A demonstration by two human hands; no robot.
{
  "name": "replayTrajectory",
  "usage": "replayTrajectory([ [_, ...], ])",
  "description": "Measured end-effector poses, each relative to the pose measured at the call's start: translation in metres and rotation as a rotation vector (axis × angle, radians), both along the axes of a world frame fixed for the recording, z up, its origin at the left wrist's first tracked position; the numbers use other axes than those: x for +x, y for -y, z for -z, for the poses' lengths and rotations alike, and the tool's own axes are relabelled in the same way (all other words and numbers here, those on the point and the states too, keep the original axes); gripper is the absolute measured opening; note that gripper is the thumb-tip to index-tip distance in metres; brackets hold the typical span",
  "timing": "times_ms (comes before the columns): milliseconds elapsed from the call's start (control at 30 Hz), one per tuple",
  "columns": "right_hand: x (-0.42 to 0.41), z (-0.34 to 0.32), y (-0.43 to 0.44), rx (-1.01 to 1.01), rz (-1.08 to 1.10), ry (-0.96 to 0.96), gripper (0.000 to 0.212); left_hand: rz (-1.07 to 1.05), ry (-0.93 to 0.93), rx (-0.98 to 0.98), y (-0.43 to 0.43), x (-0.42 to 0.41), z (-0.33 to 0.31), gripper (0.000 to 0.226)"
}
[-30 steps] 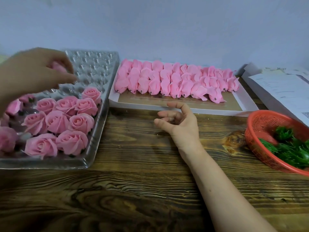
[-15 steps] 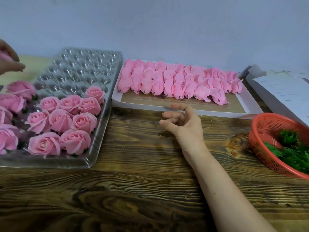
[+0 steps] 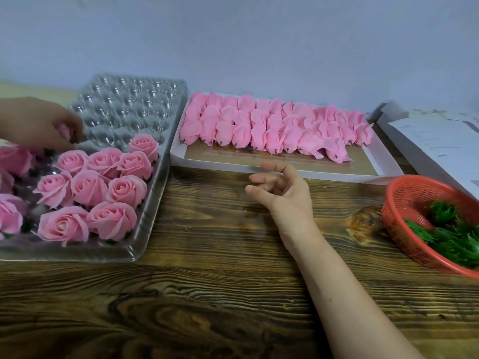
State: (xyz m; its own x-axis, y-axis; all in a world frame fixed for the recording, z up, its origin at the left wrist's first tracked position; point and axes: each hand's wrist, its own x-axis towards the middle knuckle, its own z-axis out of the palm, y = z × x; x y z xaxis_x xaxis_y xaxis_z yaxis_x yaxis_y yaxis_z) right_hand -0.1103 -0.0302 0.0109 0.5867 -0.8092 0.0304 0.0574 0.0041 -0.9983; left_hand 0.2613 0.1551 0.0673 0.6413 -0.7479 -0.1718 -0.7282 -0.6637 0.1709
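Since half a second ago the left hand (image 3: 39, 123) has swung back from the far left edge to above the clear tray (image 3: 145, 229) at 9 o'clock, bringing the rose (image 3: 64, 131) with it. Nearest on the tabletop (image 3: 207, 294), the finished roses (image 3: 111, 218) fill the tray's near cups, petals touching. That crowding is the risk, I judge. As the rose goes into a free cup beside them, knuckles could bruise soft petals, or its dark base could miss the cup and leave the bloom tilted. The right hand (image 3: 287, 195) rests at centre, palm turned left, fingers loosely curled and holding nothing, forearm trailing towards 5 o'clock. Farther off, the left hand hovers palm down, fingers pinching the rose just above empty cups. Beyond, at 12 o'clock, the white box (image 3: 324, 172) holds rows of pink heads, and the red basket (image 3: 399, 193) sits at 3 o'clock.
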Motion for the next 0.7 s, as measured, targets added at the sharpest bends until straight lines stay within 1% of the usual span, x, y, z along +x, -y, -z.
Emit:
replayTrajectory([
  [100,0.001,-0.001,0.000,0.006,0.002,0.002,0.040,0.024,0.037,0.037,0.004,0.010,0.012,0.033],
  [200,0.001,-0.001,-0.001,0.013,0.004,-0.001,0.039,0.060,0.098,0.021,0.005,0.013,0.016,0.041],
  [367,0.001,-0.001,-0.001,0.019,0.008,-0.001,0.039,0.123,0.133,0.072,0.004,0.013,0.017,0.039],
  [533,0.001,-0.001,-0.001,0.023,0.010,-0.004,0.039,0.072,0.108,0.118,0.003,0.013,0.016,0.038],
  [633,0.000,-0.002,-0.001,0.022,0.014,-0.009,0.039,0.085,0.118,0.024,0.002,0.014,0.018,0.043],
  [700,0.001,-0.001,-0.001,0.023,0.015,-0.009,0.039,0.115,0.113,0.017,0.001,0.014,0.017,0.043],
])
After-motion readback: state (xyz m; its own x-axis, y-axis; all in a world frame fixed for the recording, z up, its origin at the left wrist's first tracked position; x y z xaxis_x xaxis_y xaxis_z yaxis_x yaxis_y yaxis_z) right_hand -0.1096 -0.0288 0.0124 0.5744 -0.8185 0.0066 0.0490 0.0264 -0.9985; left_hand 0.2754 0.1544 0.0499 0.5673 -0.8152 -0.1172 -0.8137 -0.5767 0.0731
